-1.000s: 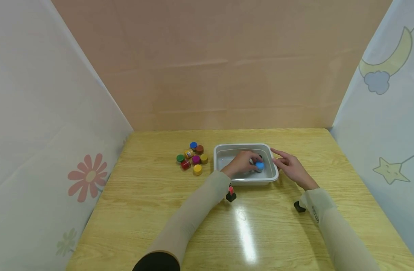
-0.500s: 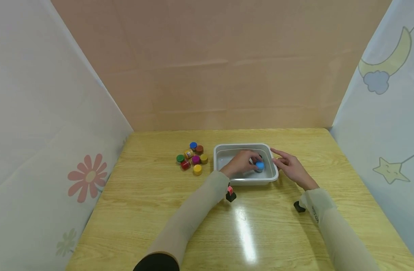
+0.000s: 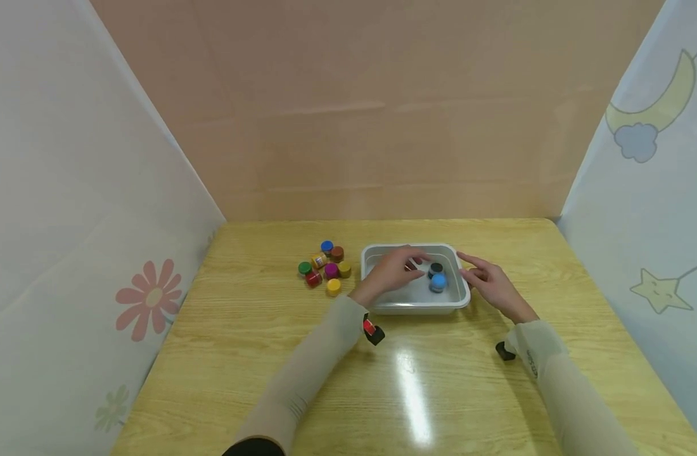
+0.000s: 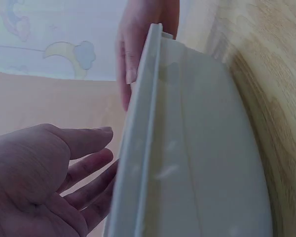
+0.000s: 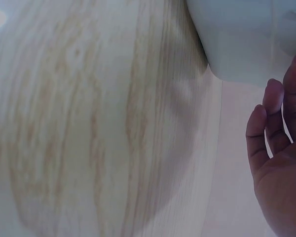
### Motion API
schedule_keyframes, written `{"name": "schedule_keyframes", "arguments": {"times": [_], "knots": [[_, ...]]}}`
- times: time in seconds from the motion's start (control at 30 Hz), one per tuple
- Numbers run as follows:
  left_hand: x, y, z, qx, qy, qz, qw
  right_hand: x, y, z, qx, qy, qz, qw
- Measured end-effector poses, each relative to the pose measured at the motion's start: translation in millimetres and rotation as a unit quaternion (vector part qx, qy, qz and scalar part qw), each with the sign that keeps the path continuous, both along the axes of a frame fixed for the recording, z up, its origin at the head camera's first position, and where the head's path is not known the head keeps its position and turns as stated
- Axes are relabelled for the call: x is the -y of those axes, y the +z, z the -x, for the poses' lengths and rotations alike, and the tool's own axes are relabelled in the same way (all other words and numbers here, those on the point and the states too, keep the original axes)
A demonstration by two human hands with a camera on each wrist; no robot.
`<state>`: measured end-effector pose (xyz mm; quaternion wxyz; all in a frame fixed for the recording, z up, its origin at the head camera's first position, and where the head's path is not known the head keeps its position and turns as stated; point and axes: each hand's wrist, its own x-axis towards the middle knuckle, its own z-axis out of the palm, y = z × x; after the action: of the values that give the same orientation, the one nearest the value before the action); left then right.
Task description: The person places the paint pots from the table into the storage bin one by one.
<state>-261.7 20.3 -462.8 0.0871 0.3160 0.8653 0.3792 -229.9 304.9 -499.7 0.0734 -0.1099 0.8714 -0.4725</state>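
A light grey plastic tray (image 3: 408, 308) stands on the table with two small jars inside near its right end. One jar has a black lid (image 3: 436, 268); in front of it is one with a light blue lid (image 3: 438, 282). My left hand (image 3: 391, 271) hovers over the tray left of these jars, holding nothing, thumb and fingers spread apart. At the tray's right rim my right hand (image 3: 493, 288) rests its fingertips, index finger extended toward the far corner. In the right wrist view its loosely bent fingers (image 5: 274, 111) lie by the tray's outer wall.
Left of the tray is a cluster of small jars, among them green (image 3: 305, 268), dark blue (image 3: 327, 246), brown (image 3: 337, 253), purple (image 3: 331, 271) and yellow (image 3: 334, 287) ones. A red jar (image 3: 313, 278) lies tipped. Paper walls (image 3: 383, 158) stand behind and at both sides.
My left hand has let go of the light-blue-lidded jar and drawn back to the left, uncovering the black-lidded one. My right hand stays at the rim.
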Motion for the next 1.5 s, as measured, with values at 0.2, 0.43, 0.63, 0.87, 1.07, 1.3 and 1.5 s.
{"name": "schedule_keyframes", "arguments": {"times": [0.2, 0.43, 0.63, 0.87, 1.07, 1.3, 1.5], "knots": [[29.3, 6.6, -10.5, -0.026, 0.039, -0.048, 0.9978, 0, -0.4, -2.9, -0.003, -0.002, 0.003, 1.0000], [79.3, 12.5, -15.5, -0.051, 0.098, -0.069, 0.9914, -1, -0.4, -5.3, -0.005, -0.001, 0.006, 1.0000], [132.0, -1.2, -20.7, -0.066, 0.137, -0.097, 0.9837, -3, 0.1, -6.5, 0.001, -0.002, 0.010, 0.9999], [174.9, -25.7, -32.0, -0.047, 0.201, -0.055, 0.9769, -3, -0.3, -5.8, 0.000, -0.002, 0.009, 1.0000], [188.2, -42.0, -35.7, -0.062, 0.202, -0.018, 0.9773, -3, -1.1, -3.5, 0.007, -0.005, 0.008, 0.9999], [189.1, -43.6, -34.0, -0.074, 0.213, 0.014, 0.9741, -2, -1.0, -1.7, 0.008, -0.003, 0.010, 0.9999], [189.3, -44.8, -33.3, -0.089, 0.232, 0.046, 0.9677, -1, 2.6, -2.4, 0.007, 0.006, 0.025, 0.9996]]}}
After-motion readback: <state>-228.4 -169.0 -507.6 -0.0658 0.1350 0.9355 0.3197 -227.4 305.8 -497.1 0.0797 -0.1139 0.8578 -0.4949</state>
